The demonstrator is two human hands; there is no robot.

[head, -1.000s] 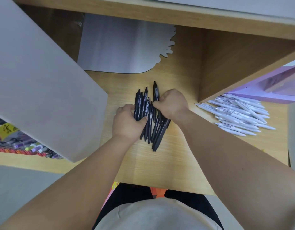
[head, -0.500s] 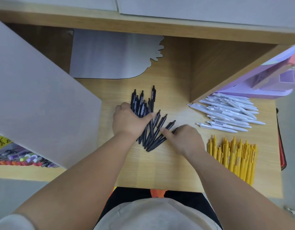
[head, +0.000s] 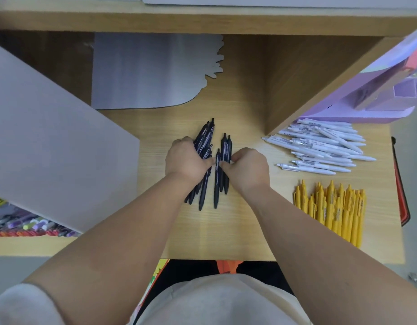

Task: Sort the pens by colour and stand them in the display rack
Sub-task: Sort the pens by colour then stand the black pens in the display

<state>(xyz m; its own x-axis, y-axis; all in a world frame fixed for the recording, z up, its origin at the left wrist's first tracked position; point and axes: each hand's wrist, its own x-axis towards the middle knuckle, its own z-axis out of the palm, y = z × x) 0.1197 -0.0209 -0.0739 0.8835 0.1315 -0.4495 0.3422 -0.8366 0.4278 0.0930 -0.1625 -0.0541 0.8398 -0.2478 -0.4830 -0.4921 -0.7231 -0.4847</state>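
Note:
A bunch of black pens lies on the wooden desk at the middle. My left hand is closed around the left part of the bunch. My right hand pinches a smaller group of black pens just right of it, thumbs nearly touching. White pens are heaped at the right, and yellow pens lie side by side below them. The purple display rack stands at the far right, partly cut off.
A grey board leans over the desk's left side, with coloured markers below it. A grey cut-out sheet lies at the back. A wooden partition rises right of the black pens. A red item lies at the right edge.
My right hand has moved up and left from the splayed lower pens and now grips a small group beside my left hand. The black pens are drawn closer into two bundles.

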